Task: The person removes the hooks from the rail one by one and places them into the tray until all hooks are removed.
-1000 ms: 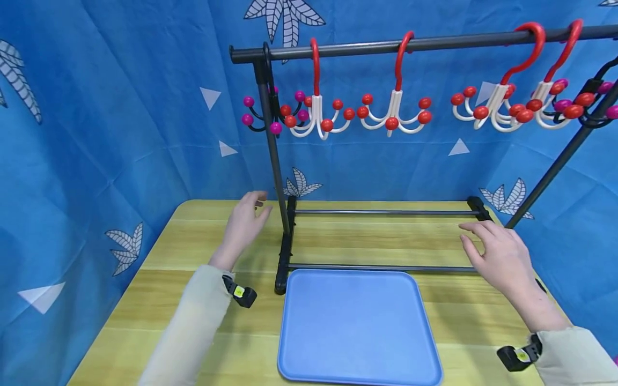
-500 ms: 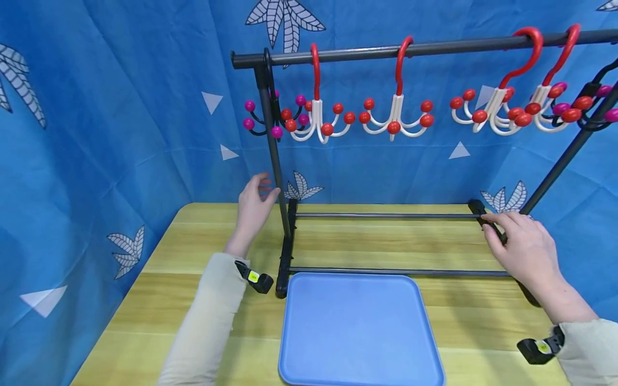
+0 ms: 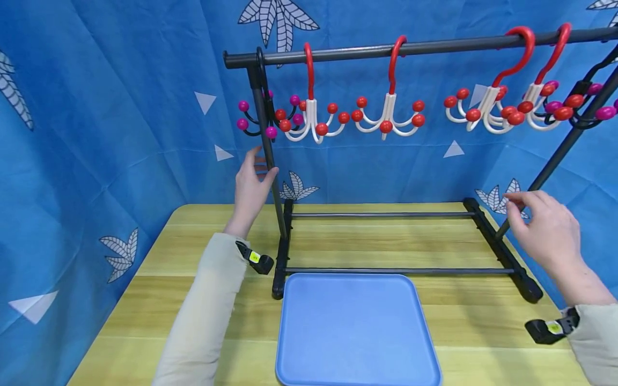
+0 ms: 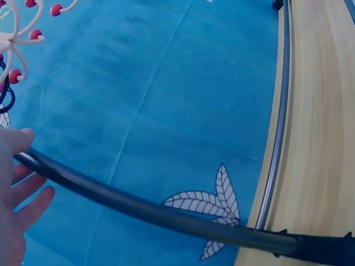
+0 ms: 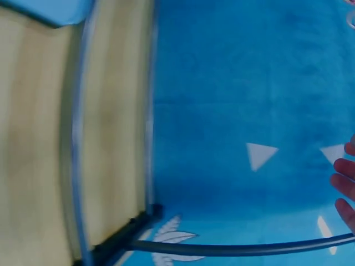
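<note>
My left hand (image 3: 250,187) is at the left post (image 3: 278,214) of a black garment rack, thumb in front and fingers behind. In the left wrist view, the post (image 4: 138,205) passes between thumb and fairly straight fingers (image 4: 36,208), not tightly clasped. Beside the right post (image 3: 555,161) my right hand (image 3: 550,230) hovers with loosely bent fingers, holding nothing. Only its fingertips (image 5: 344,185) show in the right wrist view, apart from the post. From the top rail (image 3: 347,52) hang several white multi-arm hangers (image 3: 389,107) with red hooks and red ball tips.
Black hangers with magenta balls (image 3: 242,124) hang at both rail ends. A blue tray (image 3: 357,327) lies before the rack's lower front bar (image 3: 401,271) on the wooden table (image 3: 159,300). Blue patterned cloth (image 3: 145,134) surrounds the table at back and sides.
My left hand has risen to the left post, its fingers passing behind it. My right hand has moved right and slightly up to beside the right post. The hangers still hang there.
</note>
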`<state>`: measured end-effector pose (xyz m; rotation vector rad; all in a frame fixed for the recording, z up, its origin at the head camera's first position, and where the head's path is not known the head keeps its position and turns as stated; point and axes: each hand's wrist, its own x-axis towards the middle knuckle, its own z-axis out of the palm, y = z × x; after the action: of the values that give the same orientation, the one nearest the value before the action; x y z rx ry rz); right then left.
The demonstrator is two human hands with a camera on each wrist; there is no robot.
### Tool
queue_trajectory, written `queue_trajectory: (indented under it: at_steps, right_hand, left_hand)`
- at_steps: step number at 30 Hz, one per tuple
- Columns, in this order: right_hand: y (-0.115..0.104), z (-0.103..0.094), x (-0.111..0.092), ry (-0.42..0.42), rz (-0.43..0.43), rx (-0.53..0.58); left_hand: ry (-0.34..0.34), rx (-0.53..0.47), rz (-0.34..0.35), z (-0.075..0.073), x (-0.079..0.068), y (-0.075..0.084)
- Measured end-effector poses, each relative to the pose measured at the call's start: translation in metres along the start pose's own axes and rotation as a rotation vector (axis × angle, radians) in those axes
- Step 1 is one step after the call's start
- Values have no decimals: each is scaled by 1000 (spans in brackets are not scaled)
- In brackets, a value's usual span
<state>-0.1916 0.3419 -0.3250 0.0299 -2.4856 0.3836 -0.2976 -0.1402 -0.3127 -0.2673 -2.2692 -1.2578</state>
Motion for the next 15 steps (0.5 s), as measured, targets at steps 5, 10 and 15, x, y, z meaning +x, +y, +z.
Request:
queue_trajectory:
  at_steps: [5, 10, 15]
  right_hand:
    - [-3, -15, 28, 76, 68, 1]
    - [-4, -29, 48, 141, 113, -19]
    - [-5, -47, 71, 169, 225, 21]
  left_hand:
    - [14, 6, 5, 4, 3, 3]
    - [19, 24, 16, 3, 4, 2]
    - [6, 9, -8, 0, 3, -1]
